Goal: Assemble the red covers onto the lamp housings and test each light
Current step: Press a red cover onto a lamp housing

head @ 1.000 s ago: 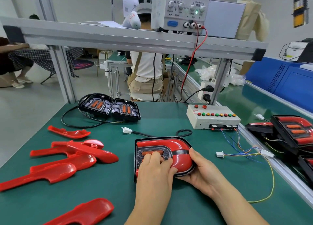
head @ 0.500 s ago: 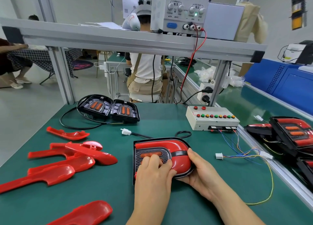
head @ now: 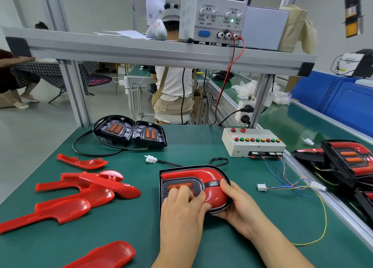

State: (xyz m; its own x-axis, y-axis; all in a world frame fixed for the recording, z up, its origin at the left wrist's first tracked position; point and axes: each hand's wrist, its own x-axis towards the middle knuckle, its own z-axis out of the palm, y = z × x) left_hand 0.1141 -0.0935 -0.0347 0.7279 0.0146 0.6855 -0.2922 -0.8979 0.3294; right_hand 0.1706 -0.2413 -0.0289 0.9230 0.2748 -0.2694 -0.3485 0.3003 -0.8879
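Observation:
A black lamp housing with a red cover [head: 193, 175] fitted on it lies flat on the green mat in front of me. My left hand [head: 181, 203] rests on top, fingertips pressing on the grey grille with its orange lenses. My right hand [head: 240, 205] grips the rounded right end, thumb on the red cover, fingers under the rim. The lamp's black cable runs back to a loose white plug [head: 150, 158]. Several loose red covers [head: 105, 187] lie at the left. Two bare housings [head: 129, 132] sit at the back.
A white test box [head: 252, 144] with coloured buttons stands at the back right, its thin wires ending in a white connector [head: 261, 187]. Covered lamps [head: 347, 156] are stacked at the right edge. The power supply [head: 214, 13] stands on the shelf [head: 141, 48]. A person sits beyond.
Both hands stay on the covered lamp in nearly the same place. The view has tilted up a little, showing more of the power supply.

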